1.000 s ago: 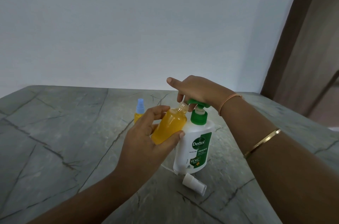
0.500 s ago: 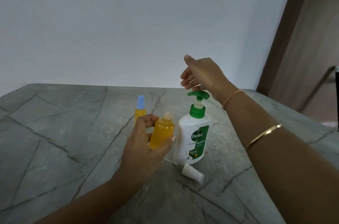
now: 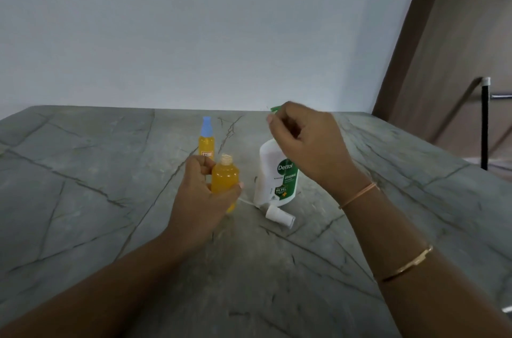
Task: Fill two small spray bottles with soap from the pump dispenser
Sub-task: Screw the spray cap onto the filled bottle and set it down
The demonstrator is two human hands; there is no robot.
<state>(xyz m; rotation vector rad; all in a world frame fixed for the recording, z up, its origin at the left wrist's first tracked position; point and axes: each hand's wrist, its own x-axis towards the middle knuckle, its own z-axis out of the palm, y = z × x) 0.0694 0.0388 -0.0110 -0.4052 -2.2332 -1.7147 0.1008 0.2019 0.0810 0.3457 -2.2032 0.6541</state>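
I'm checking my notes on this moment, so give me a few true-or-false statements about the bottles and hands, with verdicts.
1. The bottle in the left hand has no cap on. True.
2. The blue-capped bottle lies on its side. False: it stands upright on the table, behind the bottle in the left hand.
3. A white spray cap lies on the table at the foot of the dispenser. True.
4. The right hand grips the white spray cap. False: it is up in front of the dispenser's pump, apart from the cap.
5. The bottle in the left hand is empty. False: orange liquid fills it almost to the neck.
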